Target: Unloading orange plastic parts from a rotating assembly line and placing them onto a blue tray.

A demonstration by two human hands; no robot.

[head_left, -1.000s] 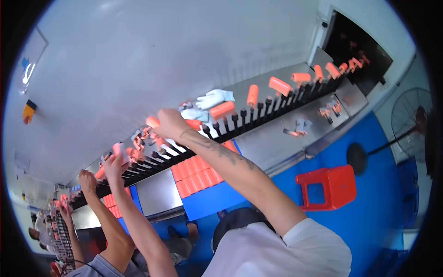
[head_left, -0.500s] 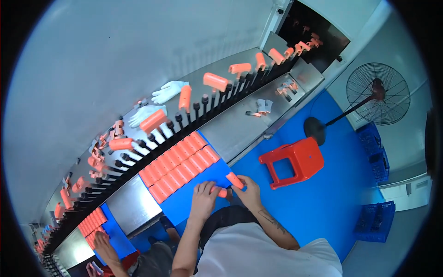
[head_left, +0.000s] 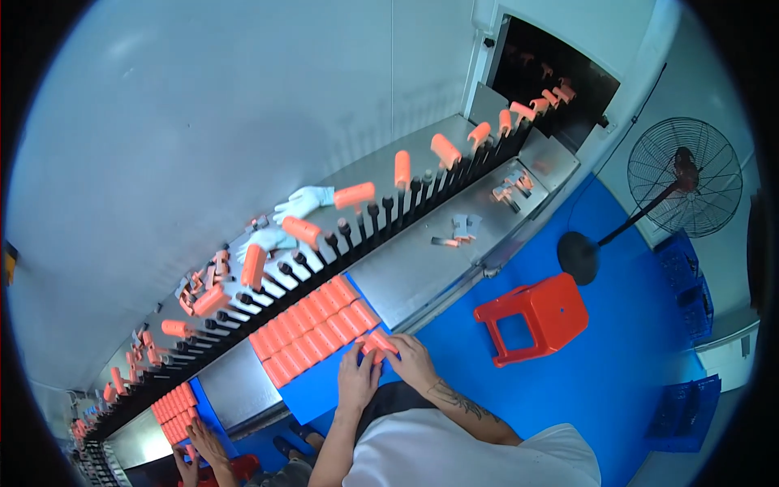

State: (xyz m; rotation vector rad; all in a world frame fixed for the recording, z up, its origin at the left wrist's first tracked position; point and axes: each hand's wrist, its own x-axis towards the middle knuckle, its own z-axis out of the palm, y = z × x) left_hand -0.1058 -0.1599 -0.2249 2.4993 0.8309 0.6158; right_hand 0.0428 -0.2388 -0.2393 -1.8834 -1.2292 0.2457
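Rows of orange curved plastic shells (head_left: 312, 329) lie on a blue mat (head_left: 312, 395) in front of me. At the mat's right end, my left hand (head_left: 357, 380) has its fingers closed on an orange shell (head_left: 370, 355). Right beside it, my right hand (head_left: 412, 364) grips another orange shell (head_left: 383, 340). The two held pieces are close together, and fingers partly cover them; I cannot tell whether they touch each other. Beyond the mat, more orange shells (head_left: 303, 231) ride on black upright holders along a conveyor line.
White gloves (head_left: 304, 203) and small loose parts lie behind the line. Grey pieces (head_left: 462, 227) rest on the metal ledge (head_left: 406, 272). A red stool (head_left: 540, 312) and a standing fan (head_left: 684, 174) are to the right. At lower left a co-worker's hands (head_left: 207, 446) are near another mat of shells.
Both my hands have moved toward the rows, bringing the two shells closer together. The shells on the line have shifted along it. The whole view has tilted slightly.
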